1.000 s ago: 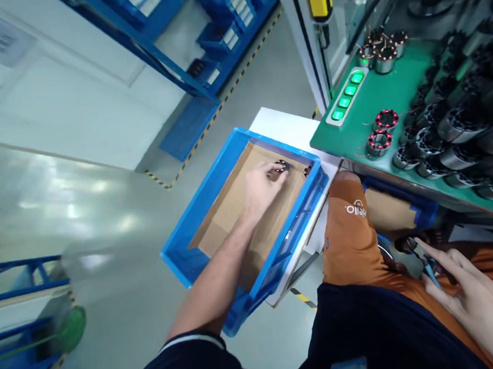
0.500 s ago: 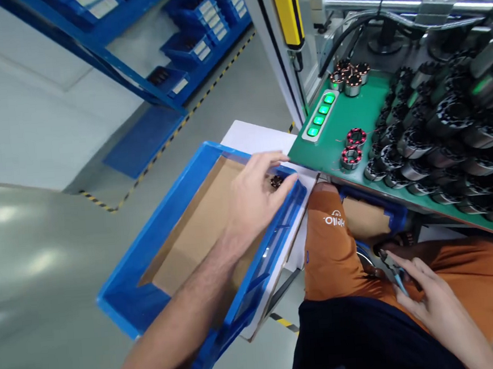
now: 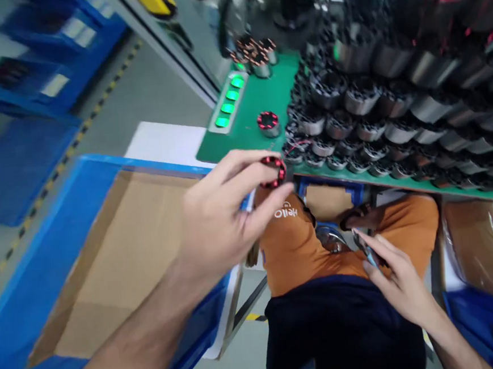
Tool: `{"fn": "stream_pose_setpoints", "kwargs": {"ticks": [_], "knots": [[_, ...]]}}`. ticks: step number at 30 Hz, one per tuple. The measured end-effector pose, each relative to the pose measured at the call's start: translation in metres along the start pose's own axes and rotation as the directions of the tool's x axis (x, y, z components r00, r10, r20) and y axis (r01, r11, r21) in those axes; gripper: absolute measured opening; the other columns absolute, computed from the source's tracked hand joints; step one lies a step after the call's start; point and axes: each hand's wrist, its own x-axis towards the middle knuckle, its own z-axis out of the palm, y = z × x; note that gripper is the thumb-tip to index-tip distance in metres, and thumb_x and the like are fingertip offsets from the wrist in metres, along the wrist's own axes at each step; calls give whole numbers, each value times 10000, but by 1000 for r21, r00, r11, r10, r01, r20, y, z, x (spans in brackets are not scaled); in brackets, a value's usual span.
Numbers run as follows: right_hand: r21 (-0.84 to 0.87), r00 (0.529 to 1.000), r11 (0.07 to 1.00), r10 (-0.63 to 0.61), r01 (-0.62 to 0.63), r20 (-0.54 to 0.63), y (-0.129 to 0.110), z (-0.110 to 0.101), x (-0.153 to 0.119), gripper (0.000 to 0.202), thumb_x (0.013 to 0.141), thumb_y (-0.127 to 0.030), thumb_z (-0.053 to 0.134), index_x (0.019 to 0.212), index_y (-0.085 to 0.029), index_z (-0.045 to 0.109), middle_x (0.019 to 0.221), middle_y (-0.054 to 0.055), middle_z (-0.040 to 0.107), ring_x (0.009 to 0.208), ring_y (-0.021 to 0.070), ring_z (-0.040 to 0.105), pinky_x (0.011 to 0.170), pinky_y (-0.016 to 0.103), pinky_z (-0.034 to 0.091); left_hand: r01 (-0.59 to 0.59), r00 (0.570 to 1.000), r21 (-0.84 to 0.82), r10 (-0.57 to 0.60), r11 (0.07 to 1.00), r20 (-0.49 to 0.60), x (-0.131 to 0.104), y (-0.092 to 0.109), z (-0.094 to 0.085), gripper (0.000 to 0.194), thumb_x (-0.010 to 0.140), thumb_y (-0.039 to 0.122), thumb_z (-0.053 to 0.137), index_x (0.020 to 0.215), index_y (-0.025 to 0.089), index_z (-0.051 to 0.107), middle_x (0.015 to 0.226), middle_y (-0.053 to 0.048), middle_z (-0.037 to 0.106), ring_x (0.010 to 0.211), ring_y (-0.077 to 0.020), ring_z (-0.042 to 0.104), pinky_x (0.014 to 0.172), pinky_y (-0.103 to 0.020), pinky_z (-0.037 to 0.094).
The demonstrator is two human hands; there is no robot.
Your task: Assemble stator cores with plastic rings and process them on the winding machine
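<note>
My left hand (image 3: 227, 209) is closed on a motor stator (image 3: 273, 172) with red windings, gripped between fingers and thumb at the front edge of the green board (image 3: 243, 142). Another red-wound stator (image 3: 268, 123) stands upright on the board just beyond it. Low over my lap, my right hand (image 3: 396, 275) is wrapped around small cutting pliers (image 3: 369, 254) with light blue on the handles; their jaws are blurred. Beneath my left wrist lies a blue bin (image 3: 100, 165) lined with cardboard (image 3: 135, 238); my forearm hides part of it.
Stacked dark stators (image 3: 363, 95) fill the board's right side. Several copper-wound stators (image 3: 257, 58) stand at the back, beside a strip of green lit buttons (image 3: 229, 103). A lower bin (image 3: 330, 195) sits under the board's edge. Blue shelving (image 3: 49, 58) stands far left.
My left hand has moved from above the blue bin to the board's edge and taken hold of one of two red-wound stators. My right hand still holds the pliers. The view has shifted right.
</note>
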Motion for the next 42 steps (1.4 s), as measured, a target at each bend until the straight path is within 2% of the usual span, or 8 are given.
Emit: {"fn": "stream_pose_setpoints", "kwargs": {"ticks": [4,7,19,31,33,36,39,42], "knots": [[205,996,975,-81,86,-35,-30,-8,8,634,1199,-210,623,1799,-417,599,1121,18,688,977,166,673,911,285,622,5,983,-187,29,982,181,-10,62,1,94,1047,208,822,1096,263,764,1213,-12,875,992,-167,858,889,-277,687],[286,990,948,-126,137,-57,-41,-11,15,682,1177,-166,626,1815,-404,581,1190,28,706,1052,174,676,972,317,614,-39,983,-217,76,975,167,-18,79,23,141,1034,260,874,1056,259,734,1145,4,853,905,-150,832,775,-287,656],[298,996,951,-72,82,-46,-36,-14,6,683,1175,-166,606,1815,-399,575,1371,67,753,1244,224,700,1086,411,641,-18,995,-283,44,959,85,-19,86,44,284,941,379,1008,943,285,740,1052,15,875,798,-163,812,673,-330,612],[215,978,965,-115,151,-172,-43,-9,12,578,1061,-98,595,1566,-276,814,1320,73,908,1045,202,870,942,337,733,110,991,-384,-72,917,112,-27,90,43,267,959,333,1007,937,296,744,1072,4,866,876,-172,833,751,-296,665],[165,978,980,-78,111,-193,-42,-9,15,513,1089,-143,610,1539,-259,828,1180,67,900,876,179,809,832,321,712,225,973,-490,-162,842,167,-28,88,45,260,941,329,1018,918,303,761,1065,0,856,893,-187,826,777,-315,678],[38,972,994,-89,100,-217,-39,-12,19,569,1069,-194,677,1624,-271,778,970,21,737,817,179,666,776,333,668,460,887,-684,-329,566,323,-25,86,49,207,935,333,995,903,291,795,1058,-20,853,939,-212,833,801,-335,701],[-77,948,983,-184,170,-260,-37,-12,20,690,1010,-196,744,1686,-334,732,991,14,618,906,200,631,822,363,668,621,758,-745,-431,246,489,-23,87,55,169,944,314,953,873,268,807,1036,-39,861,945,-228,845,848,-362,736],[-166,925,967,-236,194,-296,-38,-11,20,720,1012,-178,770,1699,-386,715,1049,35,647,948,216,635,811,373,660,656,693,-750,-460,84,554,-22,91,62,199,918,337,980,849,258,812,998,-31,864,907,-215,835,878,-366,751]]}}
